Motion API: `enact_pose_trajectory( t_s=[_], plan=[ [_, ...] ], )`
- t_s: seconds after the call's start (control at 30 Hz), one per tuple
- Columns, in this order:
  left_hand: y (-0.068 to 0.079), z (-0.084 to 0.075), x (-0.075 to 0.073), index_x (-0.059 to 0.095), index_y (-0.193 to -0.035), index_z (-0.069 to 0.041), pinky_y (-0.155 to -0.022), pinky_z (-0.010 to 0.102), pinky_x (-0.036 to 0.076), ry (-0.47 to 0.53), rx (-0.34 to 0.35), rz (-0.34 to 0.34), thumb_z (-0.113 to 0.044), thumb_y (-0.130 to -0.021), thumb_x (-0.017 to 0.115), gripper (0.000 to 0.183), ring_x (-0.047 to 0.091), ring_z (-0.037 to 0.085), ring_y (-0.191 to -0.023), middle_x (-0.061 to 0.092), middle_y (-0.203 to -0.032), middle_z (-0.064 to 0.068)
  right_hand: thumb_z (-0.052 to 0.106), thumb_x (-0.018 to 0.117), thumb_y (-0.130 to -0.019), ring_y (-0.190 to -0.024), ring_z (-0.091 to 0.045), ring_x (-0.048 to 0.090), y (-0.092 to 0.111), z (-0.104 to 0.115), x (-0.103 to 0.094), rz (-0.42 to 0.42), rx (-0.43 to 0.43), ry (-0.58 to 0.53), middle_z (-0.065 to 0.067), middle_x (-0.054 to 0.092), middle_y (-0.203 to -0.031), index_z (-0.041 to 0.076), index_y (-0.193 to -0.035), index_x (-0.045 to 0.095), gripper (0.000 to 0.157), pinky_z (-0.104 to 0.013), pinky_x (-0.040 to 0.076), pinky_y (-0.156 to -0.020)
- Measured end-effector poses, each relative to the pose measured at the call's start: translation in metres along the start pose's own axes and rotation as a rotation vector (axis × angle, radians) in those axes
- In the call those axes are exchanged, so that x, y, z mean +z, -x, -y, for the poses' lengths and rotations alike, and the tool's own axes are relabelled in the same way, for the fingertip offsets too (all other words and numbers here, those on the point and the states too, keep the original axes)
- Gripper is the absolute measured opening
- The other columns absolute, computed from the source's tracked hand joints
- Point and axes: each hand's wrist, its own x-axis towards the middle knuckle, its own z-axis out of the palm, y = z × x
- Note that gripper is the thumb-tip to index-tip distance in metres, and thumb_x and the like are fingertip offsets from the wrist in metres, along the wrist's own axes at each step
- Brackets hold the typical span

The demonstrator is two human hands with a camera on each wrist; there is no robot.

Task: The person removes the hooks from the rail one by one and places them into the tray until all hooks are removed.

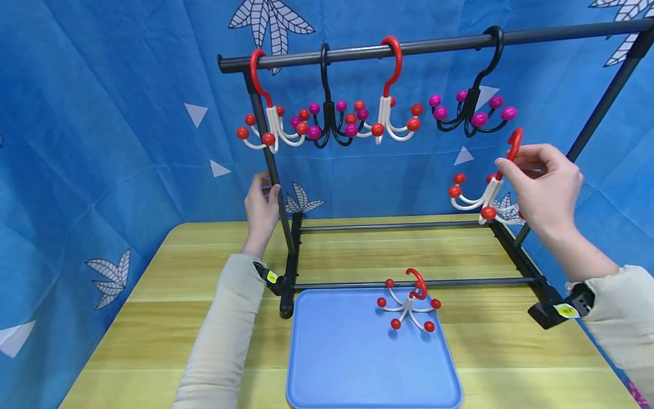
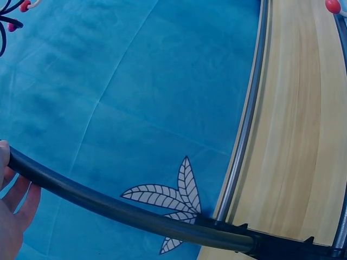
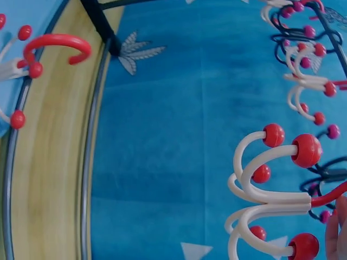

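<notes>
My right hand (image 1: 549, 182) pinches the red hook of a white claw hanger (image 1: 489, 196) with red ball tips. In the right wrist view this hanger (image 3: 282, 201) hangs in the air, its stem beside my fingertips. At the left side, my left hand (image 1: 263, 207) grips the black upright post (image 1: 273, 165) of a garment rack, thumb and fingers on either side of it. The same post (image 2: 119, 207) crosses the left wrist view. Another white hanger (image 1: 410, 305) with a red hook lies on the blue tray (image 1: 337, 352).
From the rack's top rail (image 1: 439, 45) hang a white hanger (image 1: 273, 125) at the left, a black one (image 1: 328, 116) with pink tips, a second white one (image 1: 385, 116) and a second black one (image 1: 471, 111). The rack stands on a wooden table (image 1: 204, 272) before a blue curtain (image 1: 128, 142).
</notes>
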Motion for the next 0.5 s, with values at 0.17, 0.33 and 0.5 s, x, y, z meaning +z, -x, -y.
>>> enact_pose_trajectory(
  t_s=[0.17,0.33,0.5],
  plan=[
    [-0.001,-0.002,0.000,0.049,-0.120,-0.008,-0.082,0.038,0.050,0.006,-0.003,-0.004,-0.017,-0.093,0.052,0.029,0.059,0.026,-0.097,0.057,-0.106,0.013,0.028,0.069,-0.081,-0.080,0.007,0.052,0.012,0.000,0.009,0.063,-0.048,0.021,0.023,0.054,-0.083,0.008,-0.104,0.065,0.030,-0.008,0.039,-0.071],
    [-0.001,-0.002,0.001,0.048,-0.120,-0.008,-0.082,0.038,0.049,0.000,-0.001,-0.005,-0.016,-0.093,0.052,0.029,0.059,0.027,-0.097,0.056,-0.106,0.013,0.027,0.069,-0.080,-0.079,0.007,0.052,0.027,0.000,0.020,0.132,-0.120,0.021,0.021,0.053,-0.082,0.004,-0.101,0.064,0.031,-0.008,0.039,-0.072],
    [0.002,-0.002,0.001,0.049,-0.120,-0.008,-0.083,0.038,0.049,-0.004,-0.005,-0.014,-0.016,-0.093,0.052,0.028,0.058,0.027,-0.098,0.057,-0.106,0.013,0.026,0.070,-0.080,-0.079,0.007,0.050,0.041,-0.001,0.032,0.212,-0.176,0.022,0.007,0.057,-0.085,0.005,-0.097,0.066,0.028,-0.010,0.038,-0.071]
  ],
)
